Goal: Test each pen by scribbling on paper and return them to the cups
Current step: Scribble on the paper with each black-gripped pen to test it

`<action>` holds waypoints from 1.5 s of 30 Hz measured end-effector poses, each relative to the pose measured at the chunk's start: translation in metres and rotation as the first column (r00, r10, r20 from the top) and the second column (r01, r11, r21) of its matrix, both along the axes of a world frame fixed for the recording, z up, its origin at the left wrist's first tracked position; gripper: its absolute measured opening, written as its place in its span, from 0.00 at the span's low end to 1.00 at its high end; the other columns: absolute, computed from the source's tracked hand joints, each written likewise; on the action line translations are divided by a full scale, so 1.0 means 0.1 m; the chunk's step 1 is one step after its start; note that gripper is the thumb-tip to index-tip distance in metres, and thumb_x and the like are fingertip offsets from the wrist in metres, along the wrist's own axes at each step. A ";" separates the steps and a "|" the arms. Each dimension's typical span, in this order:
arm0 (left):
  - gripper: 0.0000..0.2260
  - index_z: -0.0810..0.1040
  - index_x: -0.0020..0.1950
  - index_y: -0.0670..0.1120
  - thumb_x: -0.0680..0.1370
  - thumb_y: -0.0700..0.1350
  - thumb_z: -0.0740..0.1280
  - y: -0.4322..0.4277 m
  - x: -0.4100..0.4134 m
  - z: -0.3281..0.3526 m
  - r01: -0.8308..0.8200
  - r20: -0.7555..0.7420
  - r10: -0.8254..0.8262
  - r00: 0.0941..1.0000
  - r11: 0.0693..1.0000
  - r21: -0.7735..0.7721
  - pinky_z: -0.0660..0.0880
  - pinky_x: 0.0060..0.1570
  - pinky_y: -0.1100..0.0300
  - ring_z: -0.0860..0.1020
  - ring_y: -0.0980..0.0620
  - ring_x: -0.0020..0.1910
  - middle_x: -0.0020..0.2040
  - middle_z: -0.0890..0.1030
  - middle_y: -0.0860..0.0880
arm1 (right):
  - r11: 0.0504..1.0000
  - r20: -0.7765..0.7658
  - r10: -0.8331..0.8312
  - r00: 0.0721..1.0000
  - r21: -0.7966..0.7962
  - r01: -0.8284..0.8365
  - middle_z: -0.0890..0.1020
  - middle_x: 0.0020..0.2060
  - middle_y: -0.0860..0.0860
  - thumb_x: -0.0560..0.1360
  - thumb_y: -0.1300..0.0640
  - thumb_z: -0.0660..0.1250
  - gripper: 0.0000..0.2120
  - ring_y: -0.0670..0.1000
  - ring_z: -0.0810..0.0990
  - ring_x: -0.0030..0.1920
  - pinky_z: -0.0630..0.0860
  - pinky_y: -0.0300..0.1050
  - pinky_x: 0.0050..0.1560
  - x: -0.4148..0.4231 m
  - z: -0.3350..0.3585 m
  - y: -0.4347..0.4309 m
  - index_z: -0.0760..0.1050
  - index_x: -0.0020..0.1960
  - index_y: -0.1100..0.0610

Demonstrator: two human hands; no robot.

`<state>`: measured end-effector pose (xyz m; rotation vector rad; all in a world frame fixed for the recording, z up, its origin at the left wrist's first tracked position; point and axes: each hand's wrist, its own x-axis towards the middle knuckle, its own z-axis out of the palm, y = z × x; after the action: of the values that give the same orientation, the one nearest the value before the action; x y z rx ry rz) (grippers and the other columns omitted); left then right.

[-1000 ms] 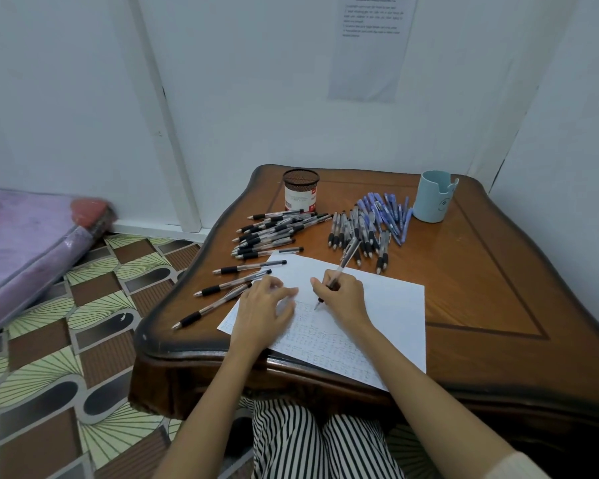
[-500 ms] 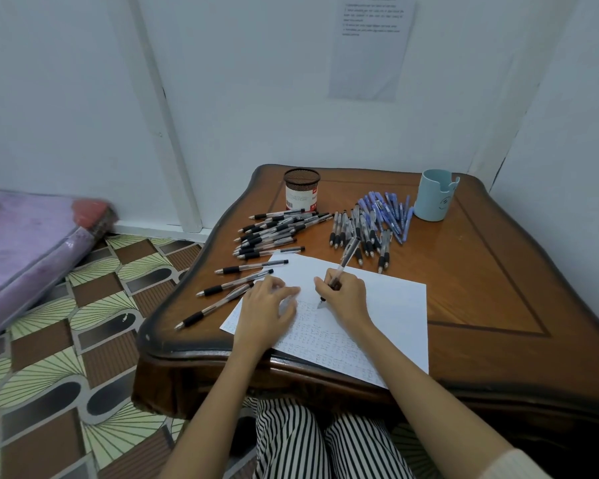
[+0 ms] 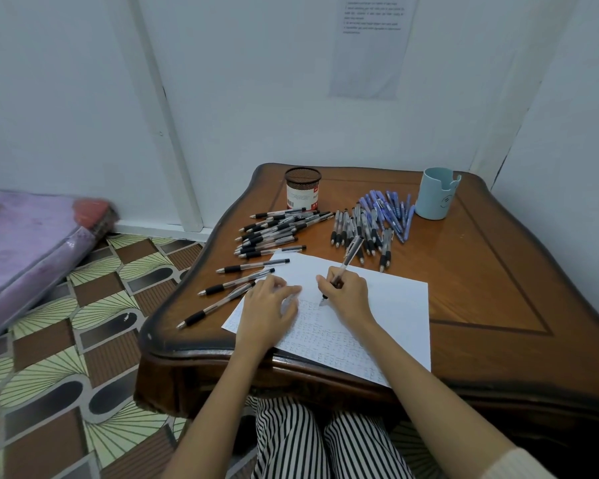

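Note:
My right hand (image 3: 347, 294) grips a clear black-tipped pen (image 3: 347, 259) with its tip down on the white paper (image 3: 391, 312), beside rows of small scribbles. My left hand (image 3: 268, 307) lies flat on the paper's left part, fingers spread. Several black pens (image 3: 274, 229) lie in a loose pile at the table's left, and a few stray ones (image 3: 222, 304) reach toward the near-left edge. More black pens and blue pens (image 3: 384, 214) are heaped in the middle. A black mesh cup (image 3: 303, 192) stands at the back left and a light blue cup (image 3: 435, 193) at the back right.
The brown wooden table (image 3: 491, 288) fills a white-walled corner. A printed sheet (image 3: 372, 46) hangs on the wall behind. A purple mattress (image 3: 25, 247) lies on the patterned tile floor to the left. My striped trousers show below the table edge.
The pen tip in my right hand has shifted slightly across the paper. My left hand stays pressed on the sheet.

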<state>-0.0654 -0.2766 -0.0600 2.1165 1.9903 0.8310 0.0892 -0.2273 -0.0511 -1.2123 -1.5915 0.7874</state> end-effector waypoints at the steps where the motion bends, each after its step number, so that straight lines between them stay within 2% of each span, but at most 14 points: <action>1: 0.14 0.76 0.64 0.55 0.79 0.51 0.61 0.00 0.00 0.00 0.001 0.000 -0.001 1.000 1.000 0.000 0.64 0.62 0.57 0.67 0.57 0.59 0.59 0.72 0.53 | 1.000 0.008 -0.008 1.000 -0.001 0.008 0.65 0.22 0.45 0.74 0.62 0.67 0.22 0.44 0.64 0.26 0.61 0.41 0.32 0.00 0.00 0.00 0.61 0.26 0.51; 7: 0.14 0.76 0.64 0.55 0.80 0.50 0.61 0.00 0.00 0.00 0.004 -0.017 -0.004 1.000 1.000 0.011 0.64 0.61 0.58 0.68 0.56 0.59 0.59 0.72 0.52 | 0.999 0.033 -0.030 0.999 0.036 0.029 0.66 0.21 0.46 0.74 0.59 0.68 0.22 0.43 0.64 0.25 0.60 0.36 0.30 0.00 -0.01 0.00 0.62 0.26 0.51; 12: 0.14 0.76 0.64 0.55 0.80 0.50 0.61 0.00 0.00 0.00 0.007 -0.025 -0.007 1.000 1.000 0.014 0.65 0.60 0.58 0.68 0.56 0.59 0.59 0.72 0.53 | 0.999 -0.001 -0.048 0.999 0.024 0.048 0.65 0.22 0.46 0.74 0.63 0.66 0.22 0.47 0.67 0.27 0.63 0.43 0.33 -0.01 0.00 -0.01 0.61 0.26 0.52; 17: 0.13 0.76 0.64 0.54 0.80 0.49 0.61 -0.01 0.01 0.00 0.011 -0.013 -0.010 1.000 1.000 0.025 0.65 0.60 0.58 0.69 0.55 0.59 0.58 0.72 0.52 | 0.999 0.012 -0.035 0.999 0.025 0.035 0.68 0.23 0.47 0.76 0.56 0.67 0.21 0.45 0.67 0.27 0.64 0.41 0.33 -0.01 0.01 -0.02 0.64 0.27 0.53; 22: 0.14 0.76 0.64 0.54 0.80 0.49 0.61 0.00 -0.01 -0.02 0.009 -0.020 -0.009 1.000 1.000 0.022 0.66 0.61 0.57 0.69 0.55 0.59 0.58 0.72 0.52 | 0.995 -0.220 -0.047 0.974 -0.096 0.027 0.66 0.24 0.48 0.81 0.50 0.56 0.22 0.41 0.65 0.24 0.62 0.32 0.28 0.01 0.08 -0.08 0.65 0.29 0.56; 24: 0.14 0.76 0.64 0.55 0.80 0.49 0.61 0.00 -0.01 -0.02 0.006 -0.015 -0.006 1.000 1.000 0.020 0.66 0.61 0.57 0.69 0.55 0.59 0.59 0.72 0.52 | 0.992 -0.222 -0.009 0.975 -0.123 -0.019 0.66 0.26 0.49 0.81 0.51 0.58 0.17 0.42 0.64 0.25 0.61 0.33 0.28 0.03 0.07 -0.06 0.71 0.37 0.59; 26: 0.14 0.76 0.64 0.55 0.80 0.49 0.61 0.01 0.00 -0.02 0.007 -0.019 -0.007 1.000 1.000 0.020 0.65 0.61 0.57 0.69 0.55 0.59 0.59 0.72 0.52 | 0.987 -0.192 0.044 0.980 -0.147 -0.073 0.69 0.27 0.52 0.78 0.51 0.63 0.11 0.47 0.67 0.28 0.63 0.38 0.29 0.03 0.07 -0.06 0.70 0.55 0.57; 29: 0.14 0.76 0.64 0.55 0.80 0.50 0.61 0.00 0.00 -0.02 0.004 -0.018 -0.003 1.000 1.000 0.020 0.66 0.61 0.57 0.69 0.55 0.59 0.59 0.72 0.52 | 0.983 -0.206 0.065 0.976 -0.158 -0.098 0.68 0.24 0.53 0.77 0.53 0.66 0.28 0.48 0.66 0.26 0.64 0.37 0.28 0.04 0.09 -0.06 0.55 0.71 0.47; 31: 0.14 0.76 0.64 0.55 0.79 0.50 0.61 0.00 0.00 -0.01 0.003 -0.014 -0.003 1.000 1.000 0.018 0.66 0.61 0.56 0.69 0.55 0.59 0.59 0.72 0.52 | 0.983 -0.199 0.062 0.978 -0.156 -0.094 0.68 0.25 0.57 0.80 0.56 0.61 0.29 0.51 0.69 0.27 0.67 0.39 0.28 0.04 0.10 -0.08 0.52 0.76 0.49; 34: 0.14 0.76 0.64 0.54 0.79 0.49 0.61 0.00 0.00 0.00 0.009 -0.004 -0.009 1.000 1.000 0.017 0.65 0.61 0.57 0.69 0.55 0.59 0.59 0.73 0.52 | 0.972 -0.221 0.074 0.972 -0.201 -0.120 0.75 0.30 0.53 0.82 0.61 0.49 0.21 0.47 0.74 0.32 0.69 0.36 0.33 0.05 0.12 -0.07 0.59 0.74 0.50; 36: 0.14 0.76 0.64 0.54 0.79 0.49 0.61 0.00 0.01 0.01 0.011 -0.001 -0.011 1.000 1.000 0.018 0.64 0.61 0.57 0.69 0.55 0.59 0.59 0.72 0.52 | 0.962 -0.301 0.074 0.951 -0.231 -0.148 0.79 0.32 0.56 0.81 0.64 0.47 0.20 0.44 0.75 0.28 0.70 0.31 0.30 0.07 0.16 -0.09 0.60 0.70 0.50; 38: 0.14 0.76 0.64 0.54 0.79 0.49 0.61 -0.01 0.01 0.01 0.013 -0.003 -0.013 1.000 1.000 0.017 0.63 0.61 0.57 0.68 0.55 0.59 0.59 0.72 0.52 | 0.950 -0.460 0.013 0.888 -0.270 -0.154 0.79 0.31 0.56 0.78 0.68 0.49 0.26 0.43 0.68 0.19 0.62 0.34 0.19 0.13 0.18 -0.08 0.56 0.70 0.46; 40: 0.14 0.76 0.64 0.54 0.80 0.49 0.61 -0.01 0.00 0.01 0.012 -0.005 -0.012 1.000 1.000 0.014 0.63 0.61 0.58 0.68 0.55 0.60 0.59 0.72 0.52 | 0.937 -0.585 -0.048 0.810 -0.308 -0.167 0.77 0.26 0.53 0.75 0.71 0.51 0.32 0.44 0.62 0.17 0.55 0.32 0.17 0.18 0.14 -0.03 0.54 0.71 0.44; 45: 0.14 0.76 0.64 0.55 0.79 0.49 0.61 -0.01 0.00 0.01 0.003 -0.008 -0.003 1.000 1.000 0.000 0.62 0.62 0.57 0.68 0.55 0.60 0.60 0.72 0.52 | 0.936 -0.584 -0.078 0.808 -0.321 -0.142 0.76 0.28 0.53 0.78 0.66 0.51 0.17 0.43 0.65 0.19 0.56 0.32 0.18 0.17 0.15 -0.03 0.79 0.49 0.58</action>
<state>-0.0652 -0.2773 -0.0586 2.1260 1.9900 0.8228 0.1058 -0.2300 -0.0360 -1.0331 -0.9749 1.3679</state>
